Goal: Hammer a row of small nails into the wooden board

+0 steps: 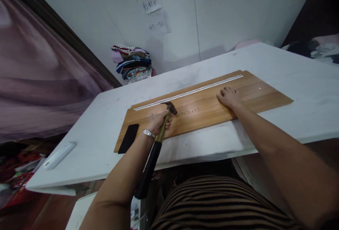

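A long wooden board (206,108) lies on a white table (304,81). A thin white strip (190,91) runs along the board's far edge. My left hand (159,120) is closed round a hammer (156,145) high on its shaft, with the metal head resting on the board beside a short row of small dark marks (189,111). The black grip of the hammer hangs below the table edge. My right hand (229,96) lies flat on the board farther right, fingers stretched out, holding nothing.
A black phone (128,138) rests at the board's left end. A white flat object (59,155) lies near the table's left corner. Folded clothes (132,63) are stacked against the white wall. A pinkish curtain (39,81) hangs at left.
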A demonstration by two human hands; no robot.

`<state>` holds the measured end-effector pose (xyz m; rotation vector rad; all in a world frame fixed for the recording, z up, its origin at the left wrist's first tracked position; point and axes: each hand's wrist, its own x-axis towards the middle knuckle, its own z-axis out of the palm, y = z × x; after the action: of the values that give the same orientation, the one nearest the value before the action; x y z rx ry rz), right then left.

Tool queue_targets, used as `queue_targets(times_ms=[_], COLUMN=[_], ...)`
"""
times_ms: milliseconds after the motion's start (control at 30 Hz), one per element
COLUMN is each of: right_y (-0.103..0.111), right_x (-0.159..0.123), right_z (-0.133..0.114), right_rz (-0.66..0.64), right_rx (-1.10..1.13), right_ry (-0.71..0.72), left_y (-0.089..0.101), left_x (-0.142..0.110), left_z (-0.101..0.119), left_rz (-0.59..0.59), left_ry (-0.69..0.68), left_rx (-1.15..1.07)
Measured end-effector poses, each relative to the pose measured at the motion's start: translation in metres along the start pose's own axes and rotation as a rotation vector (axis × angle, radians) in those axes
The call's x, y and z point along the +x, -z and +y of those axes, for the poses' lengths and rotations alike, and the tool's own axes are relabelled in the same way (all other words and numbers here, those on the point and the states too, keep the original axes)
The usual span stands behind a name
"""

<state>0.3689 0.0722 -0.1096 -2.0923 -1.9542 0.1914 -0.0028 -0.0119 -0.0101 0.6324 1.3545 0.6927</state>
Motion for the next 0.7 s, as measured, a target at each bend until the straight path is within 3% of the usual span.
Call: queue_targets(times_ms=[700], right_y=[-0.0026], right_x=[0.0008], right_z=[0.0018], right_rz=[0.025], right_rx=[-0.006], right_ry=[0.006], left_y=[-0.0011], left_x=[-0.0003], left_z=[0.0000], left_rz=[0.001], left_ry=[-0.014], left_rx=[0.014])
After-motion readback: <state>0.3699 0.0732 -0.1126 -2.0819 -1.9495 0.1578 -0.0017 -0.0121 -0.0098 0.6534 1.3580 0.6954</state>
